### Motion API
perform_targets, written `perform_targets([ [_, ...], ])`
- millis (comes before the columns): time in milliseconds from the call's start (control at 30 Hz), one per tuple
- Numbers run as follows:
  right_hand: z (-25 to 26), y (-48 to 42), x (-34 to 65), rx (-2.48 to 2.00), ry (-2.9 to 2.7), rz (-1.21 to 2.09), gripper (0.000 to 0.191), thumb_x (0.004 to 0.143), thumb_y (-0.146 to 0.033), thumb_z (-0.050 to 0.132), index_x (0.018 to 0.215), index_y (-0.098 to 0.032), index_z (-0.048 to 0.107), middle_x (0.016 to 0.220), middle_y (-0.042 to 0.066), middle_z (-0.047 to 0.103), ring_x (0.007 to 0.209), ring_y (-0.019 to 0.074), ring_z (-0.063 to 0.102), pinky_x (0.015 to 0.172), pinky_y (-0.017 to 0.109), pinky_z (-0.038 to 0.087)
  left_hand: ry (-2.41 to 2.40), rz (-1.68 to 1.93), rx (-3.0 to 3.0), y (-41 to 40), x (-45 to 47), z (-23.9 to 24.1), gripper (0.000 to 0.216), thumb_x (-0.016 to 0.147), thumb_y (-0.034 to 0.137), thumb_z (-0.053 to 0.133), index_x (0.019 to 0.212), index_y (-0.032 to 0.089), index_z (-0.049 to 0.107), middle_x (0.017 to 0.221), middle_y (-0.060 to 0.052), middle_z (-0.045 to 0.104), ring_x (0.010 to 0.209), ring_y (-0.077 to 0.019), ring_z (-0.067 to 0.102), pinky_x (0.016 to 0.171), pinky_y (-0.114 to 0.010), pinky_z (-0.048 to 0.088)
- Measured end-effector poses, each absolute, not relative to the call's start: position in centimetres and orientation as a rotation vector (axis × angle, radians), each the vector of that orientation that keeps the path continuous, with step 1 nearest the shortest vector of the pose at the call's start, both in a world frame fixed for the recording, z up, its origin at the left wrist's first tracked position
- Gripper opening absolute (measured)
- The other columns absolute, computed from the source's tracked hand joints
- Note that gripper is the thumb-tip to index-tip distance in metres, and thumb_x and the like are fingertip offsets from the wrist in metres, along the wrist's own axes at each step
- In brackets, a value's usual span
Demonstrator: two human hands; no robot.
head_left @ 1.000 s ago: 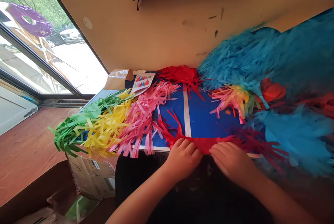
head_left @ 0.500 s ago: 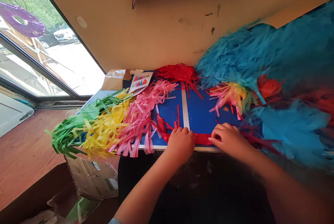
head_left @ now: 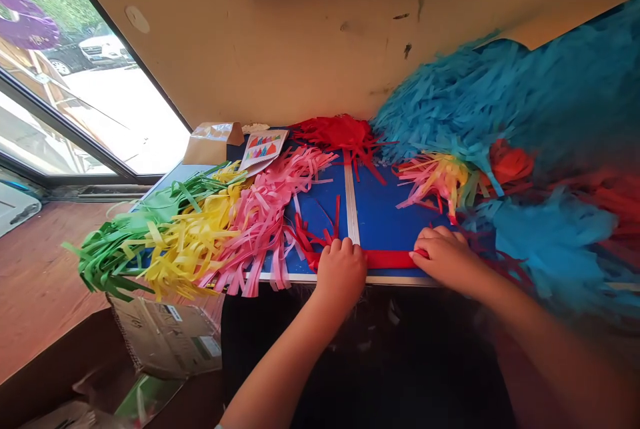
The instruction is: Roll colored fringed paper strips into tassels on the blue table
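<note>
A red tissue paper tassel (head_left: 393, 259) lies stretched flat along the front edge of the blue table, its middle a smooth band. My left hand (head_left: 342, 270) is closed over the tassel near its left fringe, knuckles up, fingertips hidden beneath. My right hand (head_left: 444, 257) pinches the band farther right between thumb and fingers. Loose red strips spread left of my left hand and right of my right hand. Beside the left fringe lie a pink tassel (head_left: 263, 215), a yellow tassel (head_left: 195, 242) and a green tassel (head_left: 130, 235).
Red tissue (head_left: 340, 132) is heaped at the back by the wall. A large pile of blue fringed tissue (head_left: 460, 105) fills the right side, with a multicoloured bunch (head_left: 440, 179) before it. A printed card (head_left: 264, 149) lies at the back left. Below stands a cardboard box (head_left: 165, 335).
My right hand has slid slightly right along the red tassel, so more of the band shows between my hands. The left hand keeps its hold. The view has shifted a little.
</note>
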State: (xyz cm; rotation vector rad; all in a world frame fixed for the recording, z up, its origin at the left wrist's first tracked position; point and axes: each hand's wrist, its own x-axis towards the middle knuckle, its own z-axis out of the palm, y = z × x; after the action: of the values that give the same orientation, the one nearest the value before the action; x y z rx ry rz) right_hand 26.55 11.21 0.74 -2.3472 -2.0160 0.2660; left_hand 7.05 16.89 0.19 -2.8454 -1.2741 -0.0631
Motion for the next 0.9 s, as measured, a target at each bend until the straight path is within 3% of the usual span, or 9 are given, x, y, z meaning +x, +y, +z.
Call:
perform_targets([
  [900,2.0,12.2,24.2,-2.641,-2.060,0.082,0.030,0.081,-0.025,0.036,0.073,-0.015,0.064,0.090,0.013,0.059,0.091,0.0281,0.049,0.070,0.037,0.033,-1.315,0.103,-2.884,18.1,8.2,1.0,0.026,0.090,0.021,0.037,0.095,0.007,0.059,0.090,-0.014,0.060,0.086,-0.0271,0.061,0.066,-0.036,0.048],
])
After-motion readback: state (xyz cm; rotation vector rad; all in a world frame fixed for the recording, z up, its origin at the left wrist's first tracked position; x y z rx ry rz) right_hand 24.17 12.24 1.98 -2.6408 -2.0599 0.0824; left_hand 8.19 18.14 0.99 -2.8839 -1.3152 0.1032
